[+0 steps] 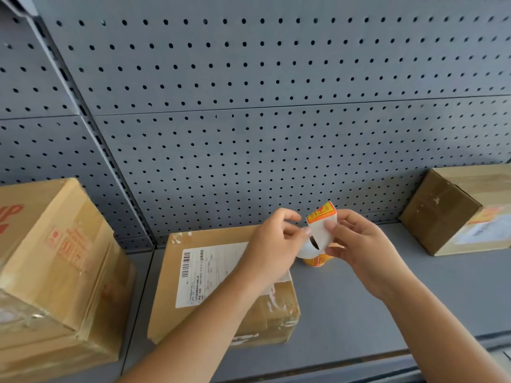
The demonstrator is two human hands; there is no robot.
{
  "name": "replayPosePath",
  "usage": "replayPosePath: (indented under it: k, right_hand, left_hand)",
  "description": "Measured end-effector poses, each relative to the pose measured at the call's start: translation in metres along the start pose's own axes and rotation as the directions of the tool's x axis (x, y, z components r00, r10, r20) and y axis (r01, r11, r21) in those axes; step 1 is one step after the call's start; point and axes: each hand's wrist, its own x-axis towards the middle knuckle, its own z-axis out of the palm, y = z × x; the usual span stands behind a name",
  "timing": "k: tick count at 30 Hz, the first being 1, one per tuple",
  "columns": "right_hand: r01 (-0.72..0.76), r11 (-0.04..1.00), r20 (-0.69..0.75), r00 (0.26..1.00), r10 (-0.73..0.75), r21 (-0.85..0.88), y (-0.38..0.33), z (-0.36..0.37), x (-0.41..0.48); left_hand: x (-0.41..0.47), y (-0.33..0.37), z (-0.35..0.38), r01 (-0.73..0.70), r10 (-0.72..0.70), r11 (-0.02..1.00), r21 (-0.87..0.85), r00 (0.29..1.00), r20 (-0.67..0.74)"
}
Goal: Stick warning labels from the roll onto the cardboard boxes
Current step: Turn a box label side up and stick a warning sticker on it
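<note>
Both hands hold the label roll [318, 251] above the grey shelf, just right of the middle cardboard box [221, 286]. My right hand [356, 241] pinches the white backing strip with an orange-and-yellow warning label [322, 212] at its top. My left hand [272, 244] pinches the strip's left edge with thumb and fingertips. The middle box carries a white shipping label with a barcode. The roll's orange lower part shows below the hands; its core is partly hidden.
A large cardboard box [55, 266] with red print stands at the left. Another box [464, 211] with a label on it sits at the back right. A grey pegboard wall [249, 106] rises behind the shelf [359, 313].
</note>
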Motion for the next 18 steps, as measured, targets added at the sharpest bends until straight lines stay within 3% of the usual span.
replayPosePath:
  k: [3, 5, 7, 10, 12, 14, 16, 18]
  right_hand:
    - [-0.024, 0.995, 0.046, 0.999, 0.019, 0.093, 0.000, 0.001, -0.009]
    - [-0.047, 0.995, 0.066, 0.997, 0.041, 0.086, 0.002, 0.002, -0.016]
    - [-0.053, 0.998, 0.046, 0.998, 0.052, 0.017, 0.006, 0.004, -0.021]
    - [0.017, 0.974, -0.132, 0.990, -0.048, -0.227, 0.011, 0.007, -0.023]
    - [0.140, 0.834, -0.189, 0.941, -0.279, -0.534, 0.012, 0.007, -0.024]
    - [0.261, 0.573, -0.080, 0.861, -0.501, -0.777, 0.012, 0.005, -0.025]
    - [0.342, 0.333, 0.075, 0.787, -0.612, -0.879, 0.011, 0.002, -0.024]
    - [0.399, 0.186, 0.197, 0.742, -0.640, -0.898, 0.012, 0.001, -0.021]
  left_hand:
    - [0.005, 0.001, 0.008, 0.039, -0.046, 0.961, -0.273, 0.999, -0.021]
    - [0.005, -0.001, 0.011, 0.029, -0.041, 0.944, -0.328, 0.999, -0.029]
    - [0.003, -0.002, 0.012, 0.020, -0.034, 0.938, -0.347, 0.999, -0.034]
    - [0.000, -0.006, 0.014, 0.028, -0.048, 0.934, -0.356, 0.998, -0.047]
    - [-0.001, -0.007, 0.016, 0.035, -0.057, 0.931, -0.364, 0.997, -0.048]
    - [-0.001, -0.008, 0.017, 0.035, -0.056, 0.924, -0.380, 0.997, -0.045]
    - [-0.001, -0.009, 0.018, 0.020, -0.038, 0.919, -0.395, 0.999, -0.036]
    - [-0.001, -0.012, 0.019, 0.000, -0.011, 0.918, -0.397, 1.000, -0.025]
